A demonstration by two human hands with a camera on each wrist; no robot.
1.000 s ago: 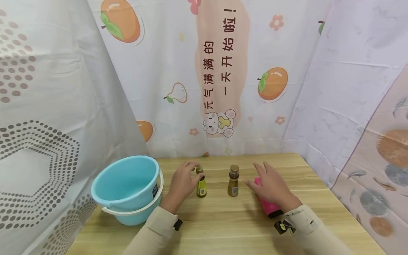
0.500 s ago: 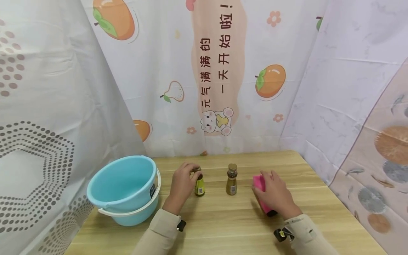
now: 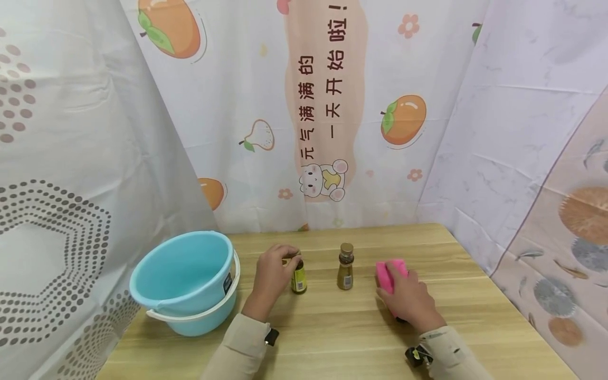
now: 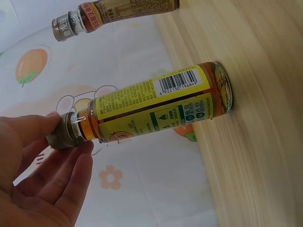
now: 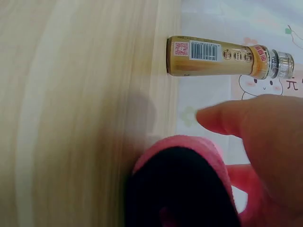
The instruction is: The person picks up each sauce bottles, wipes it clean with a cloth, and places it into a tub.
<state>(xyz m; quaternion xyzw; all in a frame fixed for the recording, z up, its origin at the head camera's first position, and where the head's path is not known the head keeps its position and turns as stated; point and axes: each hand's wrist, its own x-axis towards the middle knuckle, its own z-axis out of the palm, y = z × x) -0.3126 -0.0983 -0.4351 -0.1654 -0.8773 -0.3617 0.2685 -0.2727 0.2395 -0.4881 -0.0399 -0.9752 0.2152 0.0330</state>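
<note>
My left hand (image 3: 273, 270) pinches the brown cap of a glass bottle (image 4: 156, 105) with a yellow-green label and barcode, between thumb and fingers. It stands on the wooden table. In the right wrist view a pink object (image 5: 208, 144) with a black end face lies below my thumb. My right hand (image 3: 409, 300) grips this long pink object from above, covering most of its length in the head view. Between the hands stands a second, amber-brown bottle (image 3: 345, 275) with a gold-brown cap; neither hand touches it.
A light blue bucket (image 3: 209, 306) with a white handle stands on the left of the wooden table (image 3: 332, 343). A white curtain (image 3: 228, 63) printed with fruit hangs behind the table, and more cloth hangs at both sides.
The right hand has come down onto the pink object and its fingers have curled round it. The left fingers have closed on the bottle's cap. The head view has shifted slightly.
</note>
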